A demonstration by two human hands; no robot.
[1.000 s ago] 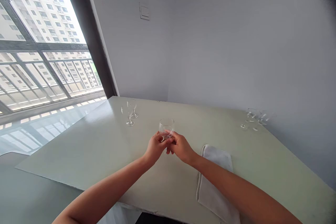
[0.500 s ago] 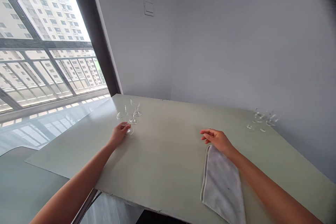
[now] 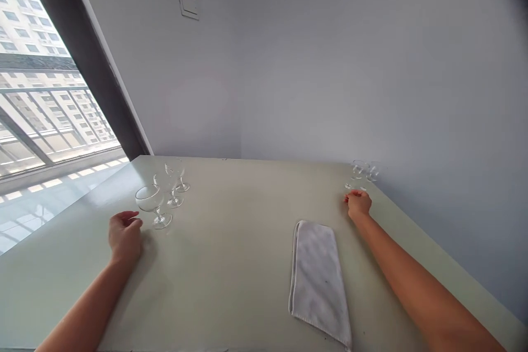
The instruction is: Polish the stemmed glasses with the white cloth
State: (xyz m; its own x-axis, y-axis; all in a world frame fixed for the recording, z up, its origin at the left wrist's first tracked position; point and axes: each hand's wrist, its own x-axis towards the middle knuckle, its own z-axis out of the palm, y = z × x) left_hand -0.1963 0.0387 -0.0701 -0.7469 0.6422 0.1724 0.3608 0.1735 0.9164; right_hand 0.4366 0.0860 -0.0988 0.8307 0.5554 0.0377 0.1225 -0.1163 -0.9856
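Note:
My left hand (image 3: 126, 235) is beside the nearest stemmed glass (image 3: 149, 198), apart from it, its fingers loosely bent and holding nothing. That clear glass stands upright on its foot. Behind it are a second stemmed glass (image 3: 175, 199) and a third stemmed glass (image 3: 182, 186), in a slanting row. At the right, my right hand (image 3: 358, 202) is just in front of a pair of clear glasses (image 3: 359, 169) near the table's far corner. Its fingers are curled but look loose, with no glass visible in them. Whether the fingertips touch a glass foot is unclear.
A folded grey cloth (image 3: 317, 280) lies on the pale table (image 3: 231, 253), left of my right forearm. Grey walls (image 3: 313, 66) border the table's far and right sides. A window (image 3: 49, 115) with a dark frame is at the left.
My left hand has let go of the nearest stemmed glass and drawn back to the left. My right hand has moved from above the cloth to the glasses at the right. The view has shifted right.

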